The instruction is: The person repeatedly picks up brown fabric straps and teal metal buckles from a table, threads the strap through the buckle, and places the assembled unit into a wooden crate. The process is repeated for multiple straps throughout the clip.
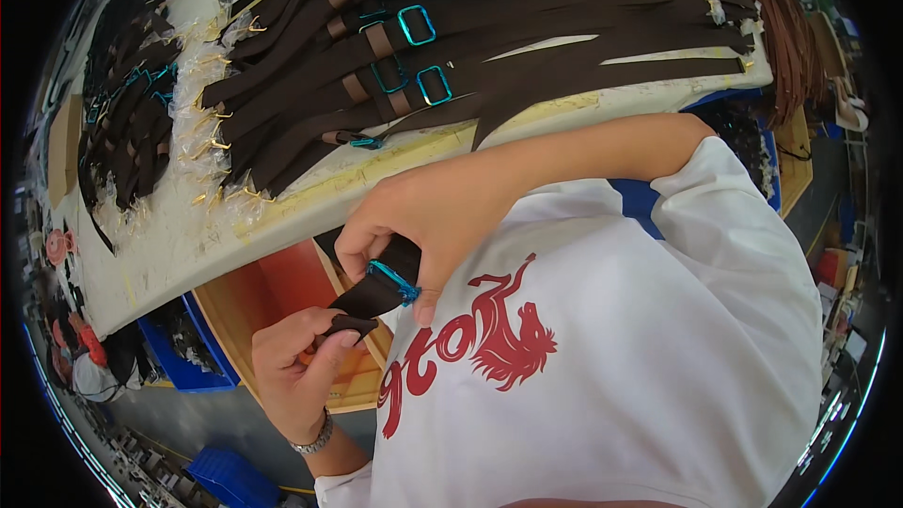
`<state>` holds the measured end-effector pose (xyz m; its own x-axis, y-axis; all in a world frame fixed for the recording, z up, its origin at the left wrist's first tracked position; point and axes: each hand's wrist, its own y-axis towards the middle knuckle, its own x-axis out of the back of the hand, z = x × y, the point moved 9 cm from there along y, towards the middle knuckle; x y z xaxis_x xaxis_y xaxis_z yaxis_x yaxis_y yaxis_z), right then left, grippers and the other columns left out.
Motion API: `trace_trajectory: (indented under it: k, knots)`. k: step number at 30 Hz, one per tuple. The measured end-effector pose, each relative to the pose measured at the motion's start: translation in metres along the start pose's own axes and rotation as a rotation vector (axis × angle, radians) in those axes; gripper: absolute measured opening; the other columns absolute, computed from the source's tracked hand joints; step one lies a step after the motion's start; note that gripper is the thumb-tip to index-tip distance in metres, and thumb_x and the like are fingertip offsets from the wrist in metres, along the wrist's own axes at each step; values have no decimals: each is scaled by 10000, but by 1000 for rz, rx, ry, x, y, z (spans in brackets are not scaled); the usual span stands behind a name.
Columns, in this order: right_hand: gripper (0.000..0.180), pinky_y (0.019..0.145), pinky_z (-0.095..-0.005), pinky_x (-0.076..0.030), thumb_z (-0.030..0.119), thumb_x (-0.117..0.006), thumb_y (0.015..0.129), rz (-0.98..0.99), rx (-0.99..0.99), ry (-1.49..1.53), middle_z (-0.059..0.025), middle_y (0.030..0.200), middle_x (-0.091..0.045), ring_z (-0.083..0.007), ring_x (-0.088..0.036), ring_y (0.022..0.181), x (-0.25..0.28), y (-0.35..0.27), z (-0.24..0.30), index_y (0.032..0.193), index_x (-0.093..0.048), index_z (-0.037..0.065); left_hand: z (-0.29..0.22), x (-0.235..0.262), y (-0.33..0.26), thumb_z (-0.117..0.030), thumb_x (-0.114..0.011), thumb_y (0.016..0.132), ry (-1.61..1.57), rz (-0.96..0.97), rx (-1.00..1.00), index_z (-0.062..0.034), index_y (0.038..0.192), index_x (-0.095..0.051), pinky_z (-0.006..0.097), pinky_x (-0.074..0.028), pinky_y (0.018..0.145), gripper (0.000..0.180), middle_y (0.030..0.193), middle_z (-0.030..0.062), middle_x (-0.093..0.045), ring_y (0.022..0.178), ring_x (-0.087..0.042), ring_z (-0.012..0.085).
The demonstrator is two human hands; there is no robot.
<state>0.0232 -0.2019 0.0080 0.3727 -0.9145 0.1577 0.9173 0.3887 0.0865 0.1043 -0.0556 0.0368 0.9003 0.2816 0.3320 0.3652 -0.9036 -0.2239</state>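
Note:
A dark brown strap [374, 293] with a blue-wrapped metal buckle [395, 280] is held between both hands, close to my white shirt. My right hand [425, 221] grips the buckle end from above, thumb and fingers pinched on it. My left hand [299, 362], with a metal watch at the wrist, pinches the strap's lower end from below. On the white table [179, 245] lies a fanned pile of like brown straps [527, 47] with blue buckles [416, 24] and gold tips.
A second heap of dark straps [127, 122] lies at the table's far left. Under the table edge sit an orange-lined wooden bin [273, 296] and blue crates [183, 357]. A blue crate [221, 480] stands on the grey floor below.

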Motion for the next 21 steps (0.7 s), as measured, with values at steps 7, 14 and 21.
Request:
trace_trajectory:
  k: [7,14,21]
  knots:
    - [308,724,-253,-513,148,-746,1016,117,-301,680,-86,1033,-820,-94,-710,786,-25,-23,-39,1220,-579,-11,16,-3,12,40,-725,960,-108,-56,134,97,1015,-754,205,-498,581,84,873,101,-766,652,-663,99]
    - [228,682,-272,-539,146,-722,1002,0,-331,284,-91,979,-826,-121,-741,730,-12,-38,-29,1098,-608,-26,9,-39,7,-25,-755,972,-48,-180,170,81,998,-763,208,-435,572,109,752,25,-718,637,-625,55]
    - [215,672,-323,-552,145,-725,994,-34,-326,312,-121,895,-811,-173,-745,712,-17,-60,-38,1022,-613,-36,22,-82,-13,-61,-748,992,-141,-318,365,56,954,-759,216,-418,564,124,709,14,-693,622,-602,39]
